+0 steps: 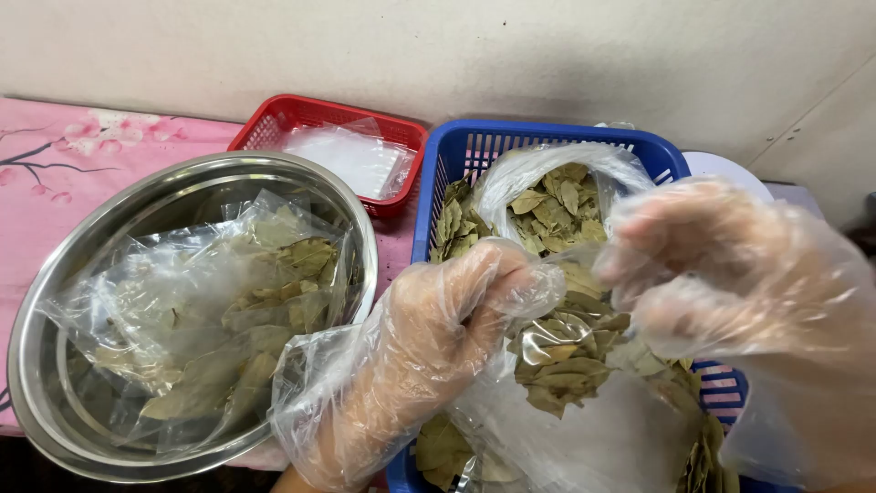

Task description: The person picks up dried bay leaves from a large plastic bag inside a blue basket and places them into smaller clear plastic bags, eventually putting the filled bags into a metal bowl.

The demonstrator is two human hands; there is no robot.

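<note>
Pink floral tablecloth (64, 155) w/ baskets, plain beige wall (456, 46) behind.

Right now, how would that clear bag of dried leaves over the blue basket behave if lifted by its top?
The clear bag of leaves would probably sag and fold, since its thin film already crumples between the left hand and right hand. It is likely light for its bulk. The dry leaves may crack if squeezed.

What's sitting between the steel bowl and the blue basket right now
In the head view, the gloved left hand and a strip of pink floral tablecloth lie between the steel bowl and the blue basket.
</note>
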